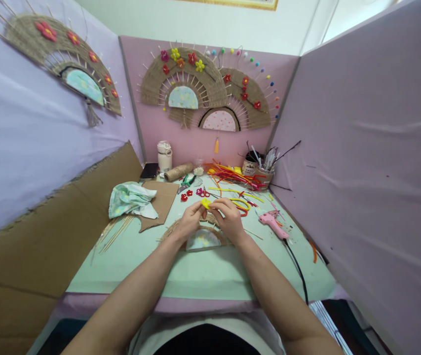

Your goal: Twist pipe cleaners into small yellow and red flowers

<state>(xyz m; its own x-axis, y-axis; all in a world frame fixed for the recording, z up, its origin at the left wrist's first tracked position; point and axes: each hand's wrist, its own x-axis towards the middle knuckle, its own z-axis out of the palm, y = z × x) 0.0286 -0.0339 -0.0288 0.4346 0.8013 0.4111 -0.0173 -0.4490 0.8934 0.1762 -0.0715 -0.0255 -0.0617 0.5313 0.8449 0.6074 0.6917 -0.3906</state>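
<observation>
Above the middle of the table, my left hand (pixel 191 220) pinches a small yellow pipe-cleaner flower (pixel 206 202). My right hand (pixel 229 217) meets it from the other side, its thumb and fingers closed at the flower's right edge. Under both hands lies a half-round woven twine fan (pixel 173 232) with a pale blue-green patterned centre (pixel 203 240); my hands hide part of its weave. Just beyond the flower are red pipe-cleaner flowers (pixel 184 197), a pair of scissors (pixel 205 192) and bent yellow pipe cleaners (pixel 240 203).
A pink glue gun (pixel 274 224) with a black cord lies right. Left are patterned cloth (pixel 131 199), cardboard (pixel 164 207) and thin sticks (pixel 119 231). Behind stand a white bottle (pixel 165 157), twine roll (pixel 179 171), red-orange pipe cleaners (pixel 228 175) and a tool pot (pixel 265 177). Partitions enclose the table.
</observation>
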